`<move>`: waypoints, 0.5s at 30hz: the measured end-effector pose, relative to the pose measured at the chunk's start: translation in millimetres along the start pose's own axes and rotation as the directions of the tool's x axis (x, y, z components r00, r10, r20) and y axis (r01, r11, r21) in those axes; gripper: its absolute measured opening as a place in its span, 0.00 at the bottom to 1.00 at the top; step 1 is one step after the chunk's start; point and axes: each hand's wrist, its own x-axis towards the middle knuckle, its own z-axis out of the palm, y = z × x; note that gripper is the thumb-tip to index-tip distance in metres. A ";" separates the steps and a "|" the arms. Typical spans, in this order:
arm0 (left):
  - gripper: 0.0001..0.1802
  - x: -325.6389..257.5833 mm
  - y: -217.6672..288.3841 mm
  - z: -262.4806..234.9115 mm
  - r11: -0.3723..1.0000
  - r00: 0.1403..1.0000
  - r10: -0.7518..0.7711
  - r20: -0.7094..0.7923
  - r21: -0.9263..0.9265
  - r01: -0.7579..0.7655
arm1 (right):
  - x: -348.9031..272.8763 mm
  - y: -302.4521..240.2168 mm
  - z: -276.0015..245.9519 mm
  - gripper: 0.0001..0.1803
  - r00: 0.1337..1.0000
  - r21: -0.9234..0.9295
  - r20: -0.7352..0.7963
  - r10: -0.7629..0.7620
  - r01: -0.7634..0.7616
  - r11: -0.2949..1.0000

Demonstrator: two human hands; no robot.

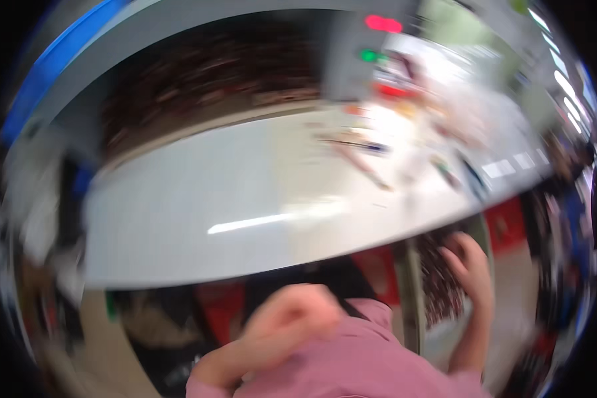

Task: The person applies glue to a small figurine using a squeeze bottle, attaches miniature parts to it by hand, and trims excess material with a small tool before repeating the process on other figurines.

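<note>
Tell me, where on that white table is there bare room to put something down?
The white table looks bare across its left and middle, up to the near edge. The far right end is crowded with blurred small items. Both hands, left and right, are below the edge.

table (199, 199): white | sleeve (365, 365): pink | crate (507, 222): red
</note>
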 end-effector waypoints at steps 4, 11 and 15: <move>0.24 25.3 65.7 74.9 0.870 0.929 0.370 -0.012 -0.347 -0.351 | 10.4 -33.2 -1.4 0.14 0.971 0.031 0.038 -0.236 0.235 0.972; 0.30 58.4 35.3 100.7 0.643 0.912 0.235 0.337 -0.757 0.113 | -1.8 -26.2 -6.5 0.13 0.963 0.116 0.141 -0.230 0.214 0.970; 0.32 62.9 31.9 96.3 0.622 0.900 0.232 0.370 -0.767 0.156 | -1.4 -31.2 -0.2 0.14 0.949 0.132 0.154 -0.274 0.255 0.958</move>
